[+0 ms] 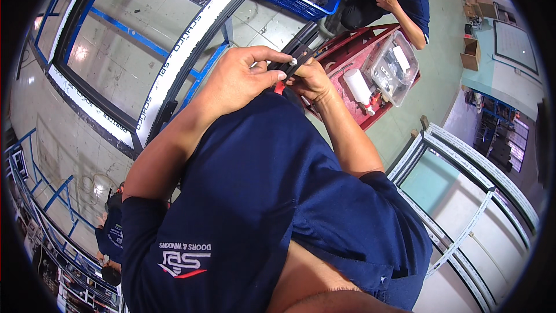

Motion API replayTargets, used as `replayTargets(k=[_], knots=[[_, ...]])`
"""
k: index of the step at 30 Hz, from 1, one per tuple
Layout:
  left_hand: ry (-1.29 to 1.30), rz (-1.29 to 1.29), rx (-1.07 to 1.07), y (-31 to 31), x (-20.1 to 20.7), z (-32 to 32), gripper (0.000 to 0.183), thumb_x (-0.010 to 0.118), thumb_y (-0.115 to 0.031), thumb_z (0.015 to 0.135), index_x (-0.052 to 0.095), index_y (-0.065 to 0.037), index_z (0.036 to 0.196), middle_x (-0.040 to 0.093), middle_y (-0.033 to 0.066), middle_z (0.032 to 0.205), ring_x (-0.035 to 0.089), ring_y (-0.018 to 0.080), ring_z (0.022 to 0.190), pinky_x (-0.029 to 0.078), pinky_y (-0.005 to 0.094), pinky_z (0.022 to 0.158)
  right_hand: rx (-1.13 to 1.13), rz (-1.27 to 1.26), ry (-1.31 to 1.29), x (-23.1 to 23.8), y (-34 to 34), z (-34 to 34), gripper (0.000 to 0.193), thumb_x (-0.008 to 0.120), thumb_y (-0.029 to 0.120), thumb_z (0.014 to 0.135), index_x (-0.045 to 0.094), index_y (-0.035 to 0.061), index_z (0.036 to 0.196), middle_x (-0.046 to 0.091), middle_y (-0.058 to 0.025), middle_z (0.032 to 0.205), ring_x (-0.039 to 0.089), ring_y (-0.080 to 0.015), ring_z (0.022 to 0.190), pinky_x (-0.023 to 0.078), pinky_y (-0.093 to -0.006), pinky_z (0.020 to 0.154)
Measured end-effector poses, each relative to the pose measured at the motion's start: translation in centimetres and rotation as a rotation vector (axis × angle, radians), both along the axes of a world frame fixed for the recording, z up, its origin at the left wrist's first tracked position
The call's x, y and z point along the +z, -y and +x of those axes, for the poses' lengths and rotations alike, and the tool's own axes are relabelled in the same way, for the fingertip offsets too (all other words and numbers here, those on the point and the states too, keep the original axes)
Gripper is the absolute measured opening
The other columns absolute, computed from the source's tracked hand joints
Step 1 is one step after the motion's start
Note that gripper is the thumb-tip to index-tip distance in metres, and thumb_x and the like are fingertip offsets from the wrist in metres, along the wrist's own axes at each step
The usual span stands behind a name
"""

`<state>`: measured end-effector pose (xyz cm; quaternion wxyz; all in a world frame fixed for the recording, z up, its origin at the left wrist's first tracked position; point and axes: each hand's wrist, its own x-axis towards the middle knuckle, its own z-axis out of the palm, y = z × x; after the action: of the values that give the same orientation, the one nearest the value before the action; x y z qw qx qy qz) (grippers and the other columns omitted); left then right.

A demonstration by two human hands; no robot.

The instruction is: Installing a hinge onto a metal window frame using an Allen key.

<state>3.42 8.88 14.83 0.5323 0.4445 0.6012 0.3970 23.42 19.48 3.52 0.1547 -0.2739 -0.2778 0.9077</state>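
Observation:
In front of my chest, my right hand (pixel 313 79) is closed around a dark, elongated part (pixel 302 36) that points up and away. My left hand (pixel 242 79) reaches in from the left, its index finger and thumb pinching at a small silvery piece (pixel 293 62) against the dark part. What kind of part it is does not show clearly. Just below the fingers, a bit of something red (pixel 279 87) is visible. The palm of my right hand is partly hidden behind the part.
A red cart (pixel 370 123) holds a white bottle (pixel 358 86) and a clear plastic bin (pixel 399 72). Beyond is a blue crate (pixel 333 6) of bagged parts, beside a crouching person (pixel 405 0). A large taped frame (pixel 165 75) stands left; more frames (pixel 463 197) stand right. Another person (pixel 110 229) works lower left.

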Motion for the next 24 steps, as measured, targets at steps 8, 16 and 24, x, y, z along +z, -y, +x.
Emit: replayTargets(k=[8,16,24], knots=[[0.033,0.014,0.009,0.0,-0.6,-0.1,0.030,0.075,-0.007,0.088,0.073,-0.005,0.118,0.033,-0.0098,0.064,0.037,0.0021,0.060,0.038,0.0219,0.058,-0.006,0.002,0.037,-0.3,-0.5,-0.1,0.010,0.075,0.012,0.089,0.068,0.0076,0.094,0.056,0.0025,0.071,0.040,-0.0090,0.056,0.034,-0.0279,0.054],[-0.014,0.063,0.006,0.1,-0.1,-0.2,0.031,0.076,-0.008,0.086,0.073,-0.006,0.117,0.035,-0.0083,0.064,0.036,0.0030,0.061,0.035,0.0224,0.058,-0.014,0.070,0.048,0.6,-0.9,-0.2,0.009,0.077,0.012,0.088,0.071,0.0097,0.094,0.067,-0.0021,0.077,0.054,-0.0119,0.060,0.044,-0.0277,0.058],[0.110,0.037,0.097,0.4,-0.9,-0.5,0.035,0.073,-0.009,0.091,0.067,-0.006,0.125,0.043,-0.0057,0.071,0.043,0.0033,0.066,0.037,0.0209,0.061,-0.047,0.124,0.069,2.3,-1.7,0.3,0.016,0.078,0.012,0.087,0.072,0.0046,0.100,0.071,-0.0062,0.087,0.065,-0.0146,0.079,0.051,-0.0269,0.071]])
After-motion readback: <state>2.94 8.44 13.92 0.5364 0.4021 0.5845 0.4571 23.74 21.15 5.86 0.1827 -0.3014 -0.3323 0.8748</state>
